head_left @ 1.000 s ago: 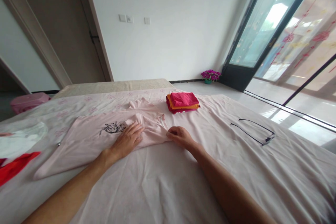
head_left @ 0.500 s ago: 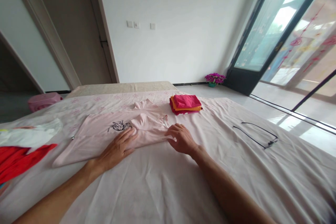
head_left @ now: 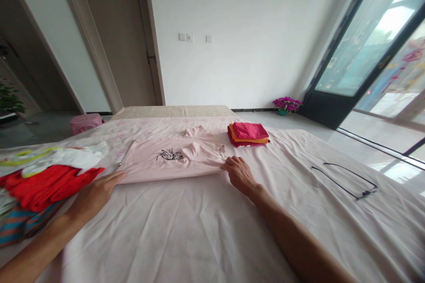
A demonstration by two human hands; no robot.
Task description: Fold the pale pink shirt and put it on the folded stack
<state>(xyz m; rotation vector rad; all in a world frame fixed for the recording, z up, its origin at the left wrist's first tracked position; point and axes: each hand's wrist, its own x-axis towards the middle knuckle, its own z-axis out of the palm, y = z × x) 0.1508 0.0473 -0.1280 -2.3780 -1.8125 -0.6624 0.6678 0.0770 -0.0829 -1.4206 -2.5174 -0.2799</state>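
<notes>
The left hand lies with its fingers stretched out along the near left corner of the pink shirt; its thumb is hidden, so I cannot tell whether it pinches the cloth or only presses it. The right hand is closed on the near right corner, by the collar, with its fingers bent together. Held at both ends, the near edge runs almost straight between them, probably because the two hands keep it stretched and stop it creeping.

The shirt lies sideways, hem to the left and neck to the right, which puts one end within reach of each hand. One sleeve rests on the body beside the black print, seemingly to keep it within the outline; the other sleeve sticks out on the far side.

Just beyond the collar sits a stack of folded red and orange clothes, compact and likely set there to leave the near sheet free for spreading cloth. Loose red, white and striped garments lie heaped at the left, handy to that arm. Eyeglasses rest well apart at the right, presumably out of harm's way.
</notes>
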